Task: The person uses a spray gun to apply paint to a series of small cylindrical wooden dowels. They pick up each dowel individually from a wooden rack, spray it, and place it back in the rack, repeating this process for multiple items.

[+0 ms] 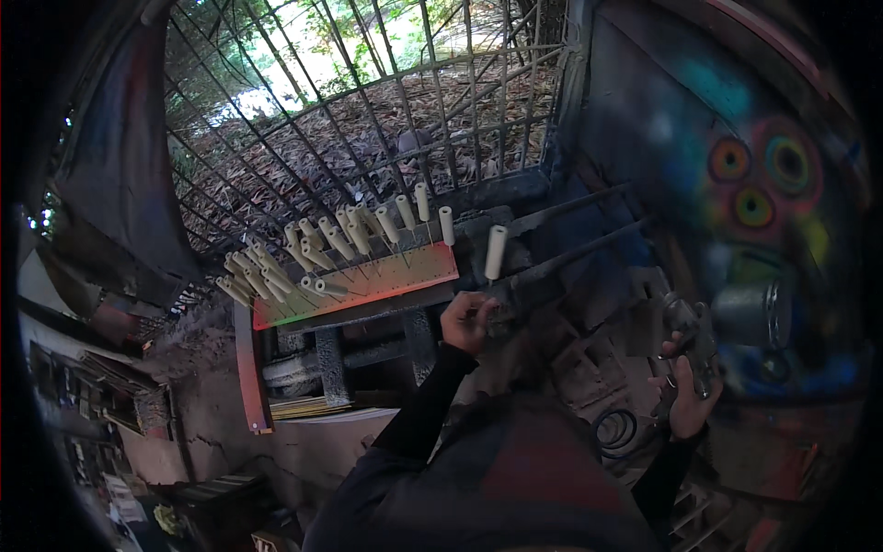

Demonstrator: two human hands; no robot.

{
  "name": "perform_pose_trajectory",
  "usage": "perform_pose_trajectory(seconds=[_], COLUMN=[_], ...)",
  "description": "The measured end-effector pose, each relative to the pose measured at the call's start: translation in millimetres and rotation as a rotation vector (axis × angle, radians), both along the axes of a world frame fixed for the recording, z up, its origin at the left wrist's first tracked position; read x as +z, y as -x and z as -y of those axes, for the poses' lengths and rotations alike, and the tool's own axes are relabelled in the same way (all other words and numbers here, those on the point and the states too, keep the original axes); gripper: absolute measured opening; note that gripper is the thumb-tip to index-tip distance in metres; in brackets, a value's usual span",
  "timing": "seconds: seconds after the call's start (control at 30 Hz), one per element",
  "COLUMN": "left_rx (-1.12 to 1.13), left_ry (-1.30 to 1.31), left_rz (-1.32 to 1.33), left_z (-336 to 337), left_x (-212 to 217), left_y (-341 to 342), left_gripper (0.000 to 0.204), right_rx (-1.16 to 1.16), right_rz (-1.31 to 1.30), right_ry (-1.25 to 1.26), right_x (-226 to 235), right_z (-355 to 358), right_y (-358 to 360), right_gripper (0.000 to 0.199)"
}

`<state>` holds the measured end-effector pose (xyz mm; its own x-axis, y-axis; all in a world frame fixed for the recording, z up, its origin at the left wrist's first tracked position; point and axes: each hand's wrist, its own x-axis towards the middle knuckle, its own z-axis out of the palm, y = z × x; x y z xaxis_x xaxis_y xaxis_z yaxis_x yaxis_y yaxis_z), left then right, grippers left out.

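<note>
My left hand is closed in a pinch in the middle, below a cream tube that stands upright just above the fingertips. The thin stick under this tube is barely visible in the dark. On the right, my right hand is wrapped round a metal spray gun. A silvery cup shows at the gun's far side, against the painted panel. Left of my left hand, several more cream tubes stand on thin sticks in a perforated board, coloured red, orange and green.
Behind the board rises a metal grille, with dry leaves beyond it. A dark panel with sprayed colour rings stands at the right. Near my right forearm lies a coiled hose. Block supports sit below the board.
</note>
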<state>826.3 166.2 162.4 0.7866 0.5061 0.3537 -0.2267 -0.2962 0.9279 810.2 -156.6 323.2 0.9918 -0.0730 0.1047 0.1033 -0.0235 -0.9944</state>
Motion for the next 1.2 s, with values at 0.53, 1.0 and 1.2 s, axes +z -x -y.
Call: perform_pose_trajectory(seconds=[0.53, 1.0, 1.2], left_rx=[0.246, 0.220, 0.248], left_ry=[-0.414, -0.566, -0.575], left_rz=[-0.278, -0.591, -0.618], left_z=[-117, -103, -108], left_x=[-45, -15, -26], left_y=[-84, -101, -104], left_gripper=[0.016, 0.018, 0.023], right_rx=[0.065, 0.086, 0.102], right_rz=[-0.090, -0.159, -0.152], right_ry=[-0.033, -0.039, -0.064], right_x=[-14, -18, -19], right_z=[-10, -7, -10], right_y=[6, 14, 13], right_gripper=[0.033, 0.032, 0.030])
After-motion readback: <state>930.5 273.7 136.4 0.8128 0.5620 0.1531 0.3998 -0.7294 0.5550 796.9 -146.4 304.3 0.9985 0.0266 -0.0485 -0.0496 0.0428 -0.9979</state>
